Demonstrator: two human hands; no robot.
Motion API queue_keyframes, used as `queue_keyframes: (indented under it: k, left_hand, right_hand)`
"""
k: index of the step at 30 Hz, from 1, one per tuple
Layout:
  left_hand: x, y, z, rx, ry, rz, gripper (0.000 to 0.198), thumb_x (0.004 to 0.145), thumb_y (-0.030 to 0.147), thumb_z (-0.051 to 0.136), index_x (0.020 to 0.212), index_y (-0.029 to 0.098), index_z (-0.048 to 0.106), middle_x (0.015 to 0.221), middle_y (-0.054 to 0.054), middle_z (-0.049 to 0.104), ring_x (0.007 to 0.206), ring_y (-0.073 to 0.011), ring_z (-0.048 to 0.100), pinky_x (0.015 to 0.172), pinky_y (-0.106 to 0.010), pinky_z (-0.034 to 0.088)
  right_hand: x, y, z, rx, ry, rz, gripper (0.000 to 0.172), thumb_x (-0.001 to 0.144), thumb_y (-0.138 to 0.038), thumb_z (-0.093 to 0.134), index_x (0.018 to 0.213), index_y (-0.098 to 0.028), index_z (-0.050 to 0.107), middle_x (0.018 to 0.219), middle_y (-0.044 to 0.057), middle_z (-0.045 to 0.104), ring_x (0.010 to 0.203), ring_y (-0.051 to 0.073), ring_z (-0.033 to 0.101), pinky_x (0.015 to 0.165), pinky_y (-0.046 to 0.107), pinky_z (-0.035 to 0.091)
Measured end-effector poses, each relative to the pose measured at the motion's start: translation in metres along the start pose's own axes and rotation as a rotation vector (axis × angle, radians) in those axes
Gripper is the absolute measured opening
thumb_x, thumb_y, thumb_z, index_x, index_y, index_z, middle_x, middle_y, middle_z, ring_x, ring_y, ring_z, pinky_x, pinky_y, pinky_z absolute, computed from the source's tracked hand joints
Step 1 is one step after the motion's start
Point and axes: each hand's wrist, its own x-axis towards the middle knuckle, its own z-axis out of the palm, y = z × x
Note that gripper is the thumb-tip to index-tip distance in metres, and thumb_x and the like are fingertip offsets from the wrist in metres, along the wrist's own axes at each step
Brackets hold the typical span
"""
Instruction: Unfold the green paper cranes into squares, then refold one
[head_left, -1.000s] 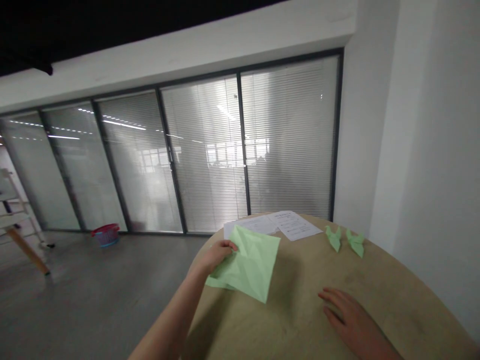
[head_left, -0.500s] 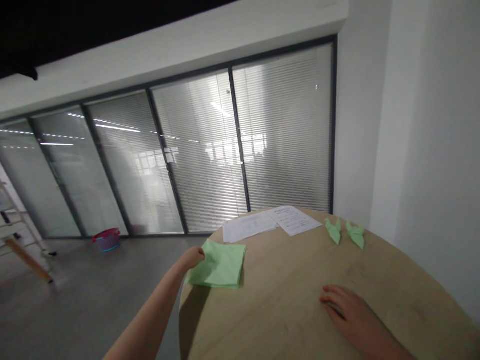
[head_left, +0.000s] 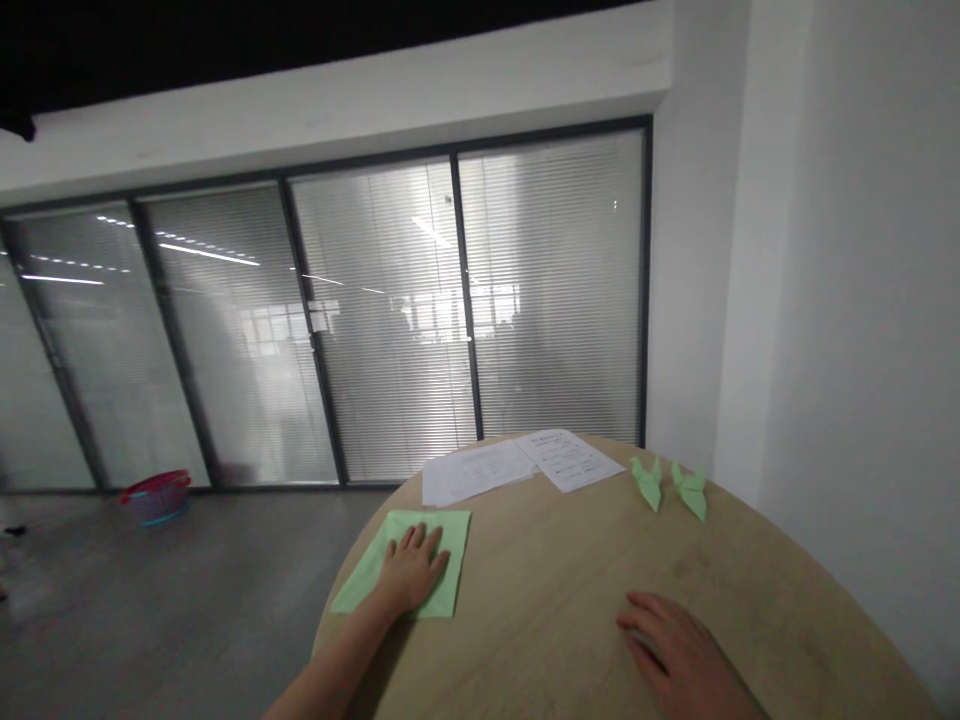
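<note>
On the left side of the round wooden table (head_left: 525, 590) lies green square paper (head_left: 444, 590). My left hand (head_left: 411, 570) rests flat on it with the fingers spread, covering its middle. To the right, my right hand (head_left: 667, 640) lies on the bare wood, fingers loosely bent and the thumb apart from them, with nothing seen in it. Beyond that hand, near the table's far right edge, stand two folded green paper figures, a left origami figure (head_left: 648, 484) and a right origami figure (head_left: 691, 490).
White blank-looking sheets (head_left: 469, 473) and a printed sheet (head_left: 574, 460) lie overlapping at the table's far edge. Behind the table runs a glass partition with blinds (head_left: 390, 330). A red and blue basket (head_left: 156, 498) stands on the grey floor at left.
My left hand has gone from gripping the paper's left edge to lying open on top of it. The paper now lies flat on the table. My right hand has hardly moved; the view has shifted slightly.
</note>
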Motion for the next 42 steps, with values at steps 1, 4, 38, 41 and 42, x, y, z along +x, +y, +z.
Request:
queue_keyframes:
  k: [1, 4, 38, 41, 42]
  left_hand:
    - [0.0, -0.001, -0.002, 0.0, -0.012, -0.001, 0.064, 0.104, 0.046, 0.031, 0.161, 0.018, 0.039, 0.169, -0.019, 0.031, 0.157, -0.0374, 0.026, 0.123, -0.061, 0.024]
    - [0.001, 0.005, -0.017, 0.004, -0.01, -0.051, 0.061, 0.104, 0.04, 0.033, 0.158, 0.016, 0.043, 0.167, -0.022, 0.033, 0.156, -0.0401, 0.029, 0.119, -0.065, 0.029]
    - [-0.035, 0.168, -0.004, -0.627, 0.021, 0.537, 0.049, 0.086, 0.042, 0.065, 0.13, 0.024, 0.073, 0.146, -0.018, 0.059, 0.139, -0.0405, 0.048, 0.121, -0.056, 0.029]
    - [-0.036, 0.171, -0.006, -0.614, 0.028, 0.522, 0.048, 0.086, 0.04, 0.064, 0.129, 0.022, 0.073, 0.146, -0.019, 0.059, 0.139, -0.0402, 0.049, 0.121, -0.055, 0.029]
    - [-0.036, 0.171, -0.007, -0.603, 0.027, 0.518, 0.048, 0.086, 0.039, 0.064, 0.129, 0.022, 0.073, 0.146, -0.019, 0.059, 0.139, -0.04, 0.049, 0.12, -0.055, 0.029]
  right_hand:
    - [0.003, 0.0, 0.001, -0.01, -0.002, 0.006, 0.035, 0.096, -0.038, 0.053, 0.117, -0.03, 0.079, 0.14, 0.006, 0.066, 0.131, 0.028, 0.061, 0.114, 0.043, 0.049]
    - [0.019, 0.005, 0.002, -0.036, 0.012, 0.032, 0.038, 0.095, -0.033, 0.052, 0.123, -0.029, 0.077, 0.144, 0.007, 0.063, 0.135, 0.027, 0.059, 0.118, 0.045, 0.045]
    - [0.174, 0.089, -0.043, 0.158, 0.272, 0.854, 0.042, 0.098, -0.032, 0.053, 0.138, -0.02, 0.058, 0.126, 0.012, 0.07, 0.118, 0.025, 0.065, 0.1, 0.036, 0.048]
    - [0.175, 0.097, -0.043, 0.18, 0.265, 0.847, 0.04, 0.102, -0.035, 0.051, 0.137, -0.017, 0.06, 0.126, 0.014, 0.069, 0.118, 0.026, 0.064, 0.101, 0.037, 0.049]
    - [0.177, 0.1, -0.043, 0.189, 0.255, 0.848, 0.039, 0.103, -0.037, 0.053, 0.134, -0.016, 0.061, 0.124, 0.014, 0.069, 0.115, 0.025, 0.065, 0.101, 0.038, 0.05]
